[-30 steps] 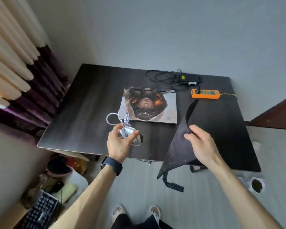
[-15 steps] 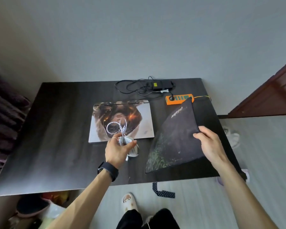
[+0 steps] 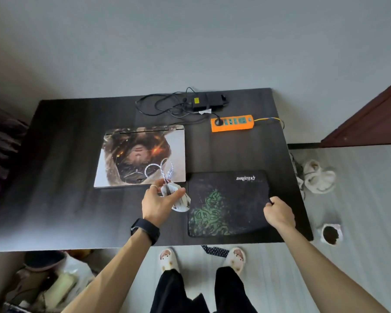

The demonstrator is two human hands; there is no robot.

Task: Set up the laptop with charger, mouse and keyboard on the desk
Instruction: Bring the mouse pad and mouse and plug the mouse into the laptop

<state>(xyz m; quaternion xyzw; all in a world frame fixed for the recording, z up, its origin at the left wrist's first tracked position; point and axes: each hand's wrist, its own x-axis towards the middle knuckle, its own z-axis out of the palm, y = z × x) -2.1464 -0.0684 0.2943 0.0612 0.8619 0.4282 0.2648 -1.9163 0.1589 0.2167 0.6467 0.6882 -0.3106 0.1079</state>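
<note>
While the mouse pad (image 3: 226, 204) lies flat on the desk (image 3: 54, 177), front-right and just beside the closed laptop (image 3: 142, 154), the right hand (image 3: 279, 213) pinches its right edge, fingers curled. Meanwhile the left hand (image 3: 158, 203) grips the white mouse (image 3: 182, 202) over the gap between laptop and pad, thumb and fingers wrapped round it. The mouse's coiled cable (image 3: 159, 171) loops up over the laptop's near right corner. Can't tell whether the mouse touches the desk. Laptop sits mid-desk, lid down, printed artwork on top. Charger brick (image 3: 209, 100) is at the back edge, its black leads (image 3: 163, 105) tangled to its left. Orange power strip (image 3: 231, 123) lies just in front of the brick, one plug in its left socket. Black watch (image 3: 145, 230) on the left wrist.
</note>
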